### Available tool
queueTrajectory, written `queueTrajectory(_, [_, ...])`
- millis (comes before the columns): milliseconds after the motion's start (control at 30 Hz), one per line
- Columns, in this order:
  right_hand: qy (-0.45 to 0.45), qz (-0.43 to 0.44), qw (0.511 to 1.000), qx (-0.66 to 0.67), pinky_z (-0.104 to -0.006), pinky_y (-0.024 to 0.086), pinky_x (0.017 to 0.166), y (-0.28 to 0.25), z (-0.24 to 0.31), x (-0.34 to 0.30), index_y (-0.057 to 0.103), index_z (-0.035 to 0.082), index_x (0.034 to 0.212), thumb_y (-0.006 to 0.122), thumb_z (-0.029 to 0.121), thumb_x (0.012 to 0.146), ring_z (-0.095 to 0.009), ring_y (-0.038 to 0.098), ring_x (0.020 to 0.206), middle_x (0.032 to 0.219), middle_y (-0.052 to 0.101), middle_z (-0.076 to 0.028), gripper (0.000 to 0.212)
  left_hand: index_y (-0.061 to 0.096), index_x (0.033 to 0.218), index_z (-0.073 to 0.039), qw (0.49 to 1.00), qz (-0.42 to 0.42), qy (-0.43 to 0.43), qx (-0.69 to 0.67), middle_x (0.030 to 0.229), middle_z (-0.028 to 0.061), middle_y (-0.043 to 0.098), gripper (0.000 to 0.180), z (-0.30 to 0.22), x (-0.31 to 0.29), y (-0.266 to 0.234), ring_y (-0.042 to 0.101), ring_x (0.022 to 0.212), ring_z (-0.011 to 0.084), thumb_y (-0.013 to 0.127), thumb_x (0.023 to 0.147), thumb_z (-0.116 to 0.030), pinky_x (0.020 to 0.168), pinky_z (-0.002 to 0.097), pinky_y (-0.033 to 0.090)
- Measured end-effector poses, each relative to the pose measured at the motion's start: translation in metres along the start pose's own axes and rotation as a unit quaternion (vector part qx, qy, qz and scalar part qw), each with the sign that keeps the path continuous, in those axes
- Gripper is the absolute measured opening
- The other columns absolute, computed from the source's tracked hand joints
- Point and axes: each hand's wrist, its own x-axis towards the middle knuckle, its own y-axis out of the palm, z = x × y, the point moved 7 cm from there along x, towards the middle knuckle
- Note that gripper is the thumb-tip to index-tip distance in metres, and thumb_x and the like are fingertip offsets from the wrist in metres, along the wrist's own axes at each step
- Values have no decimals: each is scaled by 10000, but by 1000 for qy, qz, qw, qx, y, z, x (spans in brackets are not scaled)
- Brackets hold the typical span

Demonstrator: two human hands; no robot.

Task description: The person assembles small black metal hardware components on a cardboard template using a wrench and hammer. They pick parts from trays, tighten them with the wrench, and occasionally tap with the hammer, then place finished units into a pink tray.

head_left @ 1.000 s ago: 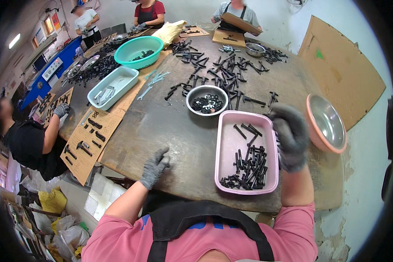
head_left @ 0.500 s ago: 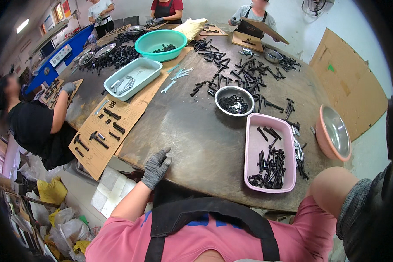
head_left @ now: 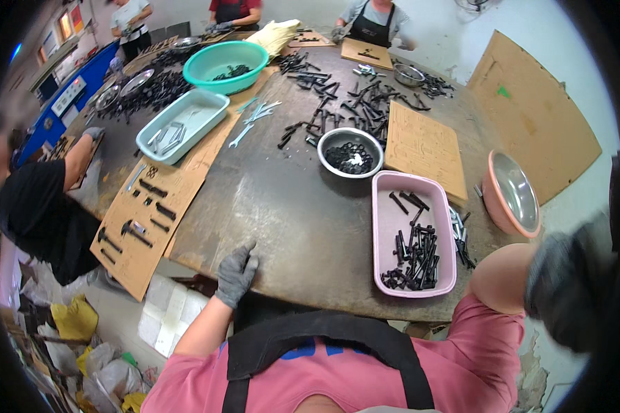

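Pink tray (head_left: 388, 224) with black bolts (head_left: 422, 258): right of left hand (head_left: 236, 277), left of right hand (head_left: 570, 289). Left: released, fingers loosely bent at table (head_left: 282, 227) edge. Right: raised, blurred, can't tell grip. Steel bowl (head_left: 351, 175) ahead-right of left hand; orange basin (head_left: 494, 189) ahead-left of right hand.

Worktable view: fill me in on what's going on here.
A person in grey gloves is at a table spread with metal parts. The left hand rests at the near edge, with nothing visible in it. The right hand is out past the right side, too blurred to tell whether it holds anything. A pink tray of black bolts sits in front, with a cardboard sheet behind it. Other people are around the table.
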Motion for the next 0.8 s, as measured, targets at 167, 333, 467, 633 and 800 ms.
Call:
queueTrajectory(167, [256,17,964,-75,-264,430,793,-29,-207,-68,484,25,1168,549,163,829,-152,536,870,988,565,-85,372,581,1009,-52,992,-10,94,83,710,146,553,264,-14,-1,13,545,655,298,531,789,-189,614,381,436])
queueTrajectory(333, [573,232,671,-410,-332,307,975,-118,-389,-256,417,34,1235,589,335,769,-302,404,1177,1245,442,-193,580,585,973,-53,989,-23,116,91,661,129,535,235,-17,-1,17,521,611,292,553,764,-158,577,383,420])
queueTrajectory(467, [719,199,513,-424,-370,299,979,-187,-416,-382,398,31,1251,604,343,755,-304,383,1194,1281,402,-188,621,594,960,-57,983,-41,131,122,682,132,548,225,-17,-3,19,524,623,293,568,754,-145,581,380,425])
queueTrajectory(633, [829,-5,465,-312,-378,327,951,-216,-428,-439,457,-13,1194,610,354,755,-301,417,1163,1270,428,-163,592,593,956,-47,983,-30,120,134,704,139,555,231,-14,-2,21,530,633,296,577,748,-146,590,380,431])
queueTrajectory(800, [826,1,474,-305,-378,346,930,-218,-442,-443,518,-34,1126,642,357,733,-285,463,1112,1201,486,-187,568,593,954,-41,986,-28,106,127,718,146,561,232,-13,-2,21,541,652,303,575,745,-139,603,382,436])
